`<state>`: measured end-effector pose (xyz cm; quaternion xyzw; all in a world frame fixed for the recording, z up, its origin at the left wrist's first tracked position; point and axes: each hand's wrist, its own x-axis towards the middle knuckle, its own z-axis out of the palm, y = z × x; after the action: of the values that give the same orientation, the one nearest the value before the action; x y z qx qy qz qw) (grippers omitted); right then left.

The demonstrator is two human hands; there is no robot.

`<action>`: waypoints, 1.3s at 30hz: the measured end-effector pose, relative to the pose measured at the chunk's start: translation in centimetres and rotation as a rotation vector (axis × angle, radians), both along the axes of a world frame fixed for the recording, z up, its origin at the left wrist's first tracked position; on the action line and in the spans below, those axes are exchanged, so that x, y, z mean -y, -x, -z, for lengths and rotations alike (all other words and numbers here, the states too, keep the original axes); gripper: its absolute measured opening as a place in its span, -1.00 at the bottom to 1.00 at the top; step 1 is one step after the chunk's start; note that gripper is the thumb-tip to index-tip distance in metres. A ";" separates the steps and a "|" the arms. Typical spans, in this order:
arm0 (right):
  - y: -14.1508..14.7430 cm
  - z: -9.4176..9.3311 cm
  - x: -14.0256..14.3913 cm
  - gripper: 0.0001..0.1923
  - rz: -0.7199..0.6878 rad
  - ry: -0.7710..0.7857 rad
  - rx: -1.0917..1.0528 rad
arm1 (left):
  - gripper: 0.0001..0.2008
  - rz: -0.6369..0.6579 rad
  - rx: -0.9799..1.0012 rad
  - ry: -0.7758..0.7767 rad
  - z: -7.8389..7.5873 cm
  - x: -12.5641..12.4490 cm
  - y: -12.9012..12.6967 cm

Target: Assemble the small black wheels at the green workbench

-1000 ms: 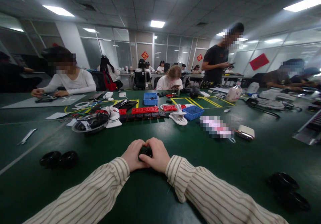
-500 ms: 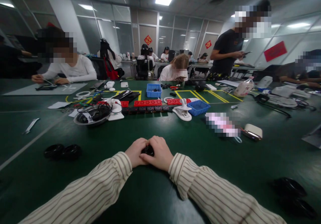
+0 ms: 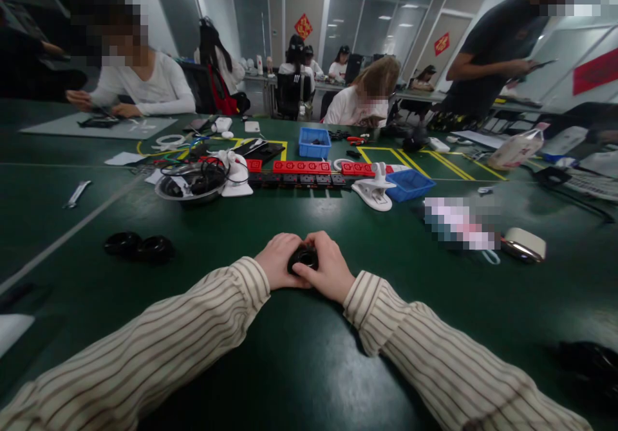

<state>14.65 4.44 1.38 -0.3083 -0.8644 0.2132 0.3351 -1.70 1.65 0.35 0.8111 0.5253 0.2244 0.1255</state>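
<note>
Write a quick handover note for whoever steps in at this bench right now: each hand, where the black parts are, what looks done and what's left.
Left hand: curled around the small black round part from its left, resting on the green table.
Right hand: closed on the same part from its right, thumb over its near edge.
Both grips meet on that one part, low at the table centre.
Two black rings lie side by side to the left, untouched. More dark parts lie at the far right, too blurred to identify.
Done: cannot tell from this view; the hands hide most of the part.
Left: likely the loose rings on either side.
</note>
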 end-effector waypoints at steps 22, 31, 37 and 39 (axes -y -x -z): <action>-0.3 -0.5 -0.6 -0.64 -0.295 -0.094 -0.078 | -0.59 0.032 0.097 0.008 1.0 -1.2 0.9; 1.7 0.6 -0.6 -0.54 0.264 -0.141 0.105 | -0.67 -0.258 -0.091 -0.032 0.3 -1.1 -0.3; 2.2 0.4 -2.7 -0.77 0.073 -0.078 0.059 | -0.56 -0.037 -0.018 -0.005 0.7 -4.0 1.7; 2.3 0.3 -3.1 -0.79 -0.033 -0.060 0.004 | -0.52 0.012 0.002 -0.005 0.9 -4.7 2.3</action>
<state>12.32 7.53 1.10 -0.2841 -0.8760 0.1923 0.3390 -4.04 6.39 -0.51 0.8143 0.5199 0.2258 0.1251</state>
